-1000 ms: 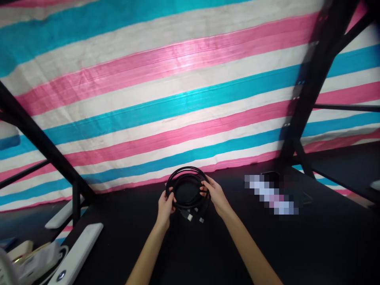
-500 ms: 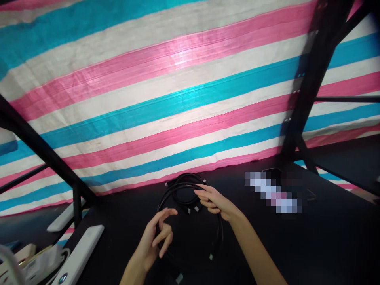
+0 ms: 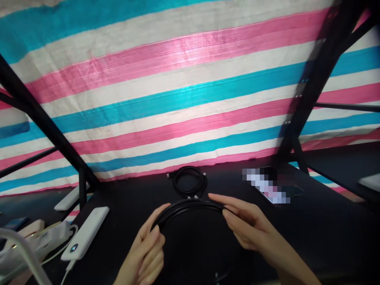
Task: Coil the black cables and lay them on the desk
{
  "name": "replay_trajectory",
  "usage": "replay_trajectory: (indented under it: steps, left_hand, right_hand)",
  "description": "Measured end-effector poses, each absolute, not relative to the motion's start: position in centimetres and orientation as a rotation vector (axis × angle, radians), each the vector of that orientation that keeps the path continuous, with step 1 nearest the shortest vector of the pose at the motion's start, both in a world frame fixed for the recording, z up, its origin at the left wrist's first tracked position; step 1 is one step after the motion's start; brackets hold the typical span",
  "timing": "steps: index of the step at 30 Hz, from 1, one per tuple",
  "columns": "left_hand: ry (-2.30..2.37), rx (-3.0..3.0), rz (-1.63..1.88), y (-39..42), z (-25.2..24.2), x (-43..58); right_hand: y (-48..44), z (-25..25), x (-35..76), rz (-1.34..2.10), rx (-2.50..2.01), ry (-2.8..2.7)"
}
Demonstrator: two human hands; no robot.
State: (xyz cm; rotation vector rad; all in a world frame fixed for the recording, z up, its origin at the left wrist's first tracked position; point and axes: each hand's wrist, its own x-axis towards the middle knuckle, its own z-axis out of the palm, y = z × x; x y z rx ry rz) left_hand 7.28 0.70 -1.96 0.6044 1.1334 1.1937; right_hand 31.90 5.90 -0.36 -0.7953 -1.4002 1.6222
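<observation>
A black cable forms an arched loop of several strands between my two hands. My left hand grips its left side, thumb and fingers closed around the strands. On the right side, my right hand pinches the bundle between thumb and fingers, with the index finger stretched along the top. The lower part of the loop fades into the dark tabletop, where a small connector end shows near the bottom edge. Beyond my hands lies another coiled black cable with light metal plugs at its edges.
A white power bank with a cord lies on the black table at the left. Beside it is a white power strip. A phone, partly pixelated, lies at the right. Black frame legs and a striped sheet stand behind.
My left hand, open before, has closed on the cable's left side. My right hand has moved right and nearer with the bundle, drawing the loop away from the coil behind.
</observation>
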Motion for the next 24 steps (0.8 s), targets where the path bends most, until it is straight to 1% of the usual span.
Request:
replay_trajectory:
  steps: [3,6,9,12,16,19,24]
  left_hand:
    - [1.101,0.653,1.237,-0.7,0.0,7.7]
    - [1.067,0.708,1.272,-1.8,0.8,7.8]
    - [1.117,0.903,1.274,-2.8,0.3,7.3]
    - [1.150,1.158,1.234,-4.0,-0.6,6.7]
    - [1.193,1.343,1.245,-5.5,-0.8,6.6]
    - [1.197,1.377,1.215,-6.0,0.0,6.9]
    - [1.114,1.360,0.993,-6.3,1.5,7.1]
  right_hand:
    - [4.5,-0.1,31.8,1.497,-0.865,-1.394]
    - [3.5,-0.2,31.8,1.307,-0.921,-1.425]
    - [2.5,-0.3,32.2,1.088,-0.950,-1.539]
    - [1.2,0.0,32.5,0.774,-0.986,-1.610]
    - [-0.2,1.0,31.8,0.451,-0.976,-1.700]
    - [-0.8,1.5,30.5,0.347,-0.902,-1.837]
    - [-1.4,1.5,29.0,0.313,-0.881,-1.897]
